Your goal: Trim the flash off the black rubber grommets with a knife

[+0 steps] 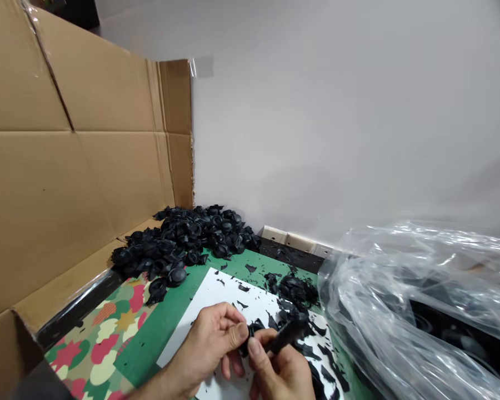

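My left hand pinches a small black plastic part between thumb and fingers, low in the view over a white sheet. My right hand is closed round a dark-handled tool whose tip meets that part. Black trimmings lie scattered on the sheet around both hands.
A heap of black plastic parts lies at the back left against a cardboard wall. A smaller clump of black parts sits behind the sheet. A clear plastic bag with dark parts fills the right. Green mat and patterned cloth cover the table.
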Demonstrator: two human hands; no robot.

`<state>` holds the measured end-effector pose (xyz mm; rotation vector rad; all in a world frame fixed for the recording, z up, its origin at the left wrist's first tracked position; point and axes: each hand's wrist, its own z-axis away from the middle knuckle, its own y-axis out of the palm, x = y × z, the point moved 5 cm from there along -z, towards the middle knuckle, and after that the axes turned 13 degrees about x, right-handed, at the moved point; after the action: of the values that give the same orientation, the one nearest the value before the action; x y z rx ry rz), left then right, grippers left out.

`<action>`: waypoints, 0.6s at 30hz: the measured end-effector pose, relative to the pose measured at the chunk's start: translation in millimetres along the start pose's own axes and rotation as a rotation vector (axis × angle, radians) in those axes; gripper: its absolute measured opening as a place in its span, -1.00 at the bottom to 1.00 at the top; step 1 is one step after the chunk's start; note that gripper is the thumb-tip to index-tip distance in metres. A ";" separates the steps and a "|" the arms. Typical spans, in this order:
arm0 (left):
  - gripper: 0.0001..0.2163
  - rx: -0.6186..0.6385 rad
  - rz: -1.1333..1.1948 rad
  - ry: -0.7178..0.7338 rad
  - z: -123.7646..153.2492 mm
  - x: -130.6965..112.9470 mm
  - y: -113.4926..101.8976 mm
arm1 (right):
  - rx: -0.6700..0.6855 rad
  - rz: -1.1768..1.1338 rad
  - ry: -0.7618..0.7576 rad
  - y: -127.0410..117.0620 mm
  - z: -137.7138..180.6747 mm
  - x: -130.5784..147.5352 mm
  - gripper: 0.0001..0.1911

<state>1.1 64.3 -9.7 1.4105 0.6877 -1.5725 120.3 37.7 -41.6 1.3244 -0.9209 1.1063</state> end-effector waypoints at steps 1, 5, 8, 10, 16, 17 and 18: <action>-0.47 0.029 -0.056 0.006 2.4 -3.3 0.4 | 0.022 -0.077 0.055 1.0 -1.3 -0.8 -0.47; -0.53 0.052 -0.468 0.152 16.9 -25.5 0.9 | 0.080 -0.313 0.193 4.0 -6.9 -8.7 -0.42; -0.61 0.071 -0.630 0.228 22.4 -34.2 3.2 | 0.116 -0.314 0.235 5.2 -9.5 -15.2 -0.39; -0.66 0.058 -0.623 0.258 22.0 -34.7 1.6 | 0.166 -0.325 0.235 8.7 -9.4 -15.0 -0.42; -0.72 -0.117 -0.541 0.127 18.1 -21.1 -15.3 | 0.221 -0.260 0.172 18.0 -3.0 -1.2 -0.46; -0.71 -0.122 -0.529 0.126 18.4 -20.7 -16.3 | 0.209 -0.240 0.159 18.1 -2.3 0.1 -0.48; -0.70 -0.108 -0.520 0.135 18.6 -21.2 -16.1 | 0.195 -0.229 0.145 18.0 -1.9 0.9 -0.50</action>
<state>-22.7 60.9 12.1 1.3302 1.2798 -1.8044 103.1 38.4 -36.2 1.4472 -0.5496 1.1169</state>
